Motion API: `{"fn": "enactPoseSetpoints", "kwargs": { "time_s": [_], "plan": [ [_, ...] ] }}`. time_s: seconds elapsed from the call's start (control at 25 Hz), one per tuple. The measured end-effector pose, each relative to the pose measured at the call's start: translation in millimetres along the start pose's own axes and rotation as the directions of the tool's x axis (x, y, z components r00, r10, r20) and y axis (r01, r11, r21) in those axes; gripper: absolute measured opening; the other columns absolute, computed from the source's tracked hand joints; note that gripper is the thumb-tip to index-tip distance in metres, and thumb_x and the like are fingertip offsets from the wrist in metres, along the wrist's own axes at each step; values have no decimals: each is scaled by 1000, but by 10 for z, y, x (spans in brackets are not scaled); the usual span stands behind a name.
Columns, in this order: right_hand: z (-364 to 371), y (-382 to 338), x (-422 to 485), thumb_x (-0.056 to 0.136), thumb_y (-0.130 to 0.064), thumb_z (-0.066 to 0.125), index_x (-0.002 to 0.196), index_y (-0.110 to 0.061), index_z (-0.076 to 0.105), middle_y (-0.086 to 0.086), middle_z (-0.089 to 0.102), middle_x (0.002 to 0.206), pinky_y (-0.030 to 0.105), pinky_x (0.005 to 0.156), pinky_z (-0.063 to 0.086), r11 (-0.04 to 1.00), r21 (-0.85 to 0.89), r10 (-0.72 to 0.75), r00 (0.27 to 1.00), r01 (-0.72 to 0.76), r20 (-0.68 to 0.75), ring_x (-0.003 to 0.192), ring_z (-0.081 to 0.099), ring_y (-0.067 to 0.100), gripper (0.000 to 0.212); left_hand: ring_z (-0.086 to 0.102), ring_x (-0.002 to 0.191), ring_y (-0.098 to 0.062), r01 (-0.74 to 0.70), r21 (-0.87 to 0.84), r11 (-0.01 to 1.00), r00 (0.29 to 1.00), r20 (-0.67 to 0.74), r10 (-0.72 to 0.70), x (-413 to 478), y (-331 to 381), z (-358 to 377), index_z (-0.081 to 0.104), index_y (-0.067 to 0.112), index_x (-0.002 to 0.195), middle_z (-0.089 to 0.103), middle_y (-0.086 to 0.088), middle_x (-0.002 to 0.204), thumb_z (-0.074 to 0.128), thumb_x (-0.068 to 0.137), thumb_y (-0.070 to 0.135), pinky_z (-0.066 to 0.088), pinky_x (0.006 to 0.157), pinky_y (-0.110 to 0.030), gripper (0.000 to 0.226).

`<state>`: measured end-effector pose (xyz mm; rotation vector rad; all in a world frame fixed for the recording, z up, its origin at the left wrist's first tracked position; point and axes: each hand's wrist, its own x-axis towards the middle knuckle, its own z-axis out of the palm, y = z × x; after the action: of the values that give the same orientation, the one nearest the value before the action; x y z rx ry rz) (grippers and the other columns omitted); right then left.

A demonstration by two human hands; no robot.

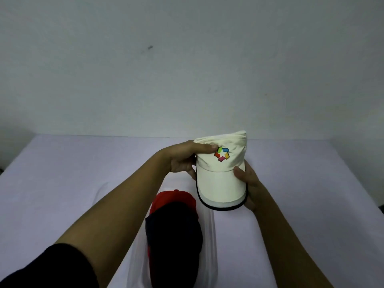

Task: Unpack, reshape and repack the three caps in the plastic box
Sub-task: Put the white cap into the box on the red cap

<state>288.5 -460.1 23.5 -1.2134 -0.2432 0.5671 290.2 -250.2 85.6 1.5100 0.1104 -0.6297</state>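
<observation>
Fingers of both hands are closed on the cream cap (pixel 223 173), holding it in the air above the table, just right of the clear plastic box (pixel 214 229). Left hand (pixel 182 159) pinches the crown at its left side, thumb (pixel 207 151) lying across the front panel next to the multicolour logo (pixel 222 153), the other fingers tucked behind or under where I can't see them. Right hand (pixel 248 183) clamps the right edge of the brim (pixel 222 194), thumb on top, fingers underneath.

Handling read: cap looks light. Crown is soft fabric, currently crumpled and folded back at the top, so it will deform wherever I squeeze. No good as a carrying point, fine for pushing out from the inside to reshape. Brim looks stiff, holds its curve, dark piping along the edge; that's the reliable grip. Fabric looks matte, so I don't expect slip. Not fragile, but I'd avoid creasing the brim or pressing on the logo.

Below my left forearm, the red cap (pixel 176 198) and the dark navy cap (pixel 174 235) sit nested in the box, navy overlapping the near part of the red one. Box walls are thin and transparent, edges hard to trace. It rests on a pale lilac tablecloth (pixel 62 183), plain grey wall (pixel 187 69) behind.
</observation>
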Motion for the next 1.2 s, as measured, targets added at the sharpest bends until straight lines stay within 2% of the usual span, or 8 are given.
{"fn": "enactPoseSetpoints", "kwargs": {
  "time_s": [0.2,0.36,0.52,0.64,0.76,0.88,1.0,1.2],
  "plan": [
    [332,-64,-39,52,-42,88,128,-14,50,7,66,121,33,83,55,1000,-6,-25,998,26,61,110,63,25,90,71,83,-21,-40,-15,999,999,-18,39,-311,77,-135,70,13,99,75,-4,93,67,79,21,58,73,-42,21],
    [434,-16,39,51,-68,76,142,-18,35,6,53,139,37,102,47,994,-106,-36,999,36,9,126,52,22,112,69,80,-23,-74,30,997,989,-127,77,-465,29,-361,73,12,91,75,-6,90,71,72,22,57,74,-40,21],
    [370,329,81,29,-86,67,143,-22,34,9,46,142,41,114,28,972,0,233,972,-233,-20,126,48,22,134,68,90,-27,-129,30,991,950,-283,132,-604,-3,-679,71,8,98,75,-6,94,73,77,16,55,83,-47,23],
    [463,563,109,35,-81,72,139,-26,32,5,32,152,35,112,24,892,-295,373,926,-342,53,133,37,17,123,68,88,-25,-159,39,987,915,-369,162,-652,15,-910,71,10,96,76,-2,88,71,78,17,56,82,-46,19],
    [650,704,195,52,-64,78,149,-31,0,-6,5,157,32,114,20,639,-729,520,836,-246,174,142,14,15,129,69,88,-24,-148,83,986,907,-385,168,-641,-17,-1036,72,11,95,76,-2,89,71,79,18,56,82,-45,17],
    [721,835,302,48,-51,87,147,-31,-15,1,-1,160,40,118,22,443,-870,632,764,-217,131,146,12,21,144,70,88,-22,-136,83,987,903,-399,158,-574,-126,-1115,72,12,95,76,0,90,71,80,19,56,81,-44,17],
    [747,832,256,50,-47,88,149,-25,-13,-1,0,158,36,117,21,398,-905,600,788,-149,134,145,12,20,143,70,87,-21,-142,72,987,899,-407,159,-500,-268,-1154,73,12,93,76,-1,90,72,79,18,55,83,-45,15],
    [788,724,33,52,-51,86,146,-34,-13,-7,17,141,39,113,33,366,-930,509,828,39,235,134,28,20,138,69,90,-23,-132,82,988,907,-392,154,-372,-478,-1183,73,10,95,75,-5,94,72,80,18,55,85,-46,17]
  ]
}}
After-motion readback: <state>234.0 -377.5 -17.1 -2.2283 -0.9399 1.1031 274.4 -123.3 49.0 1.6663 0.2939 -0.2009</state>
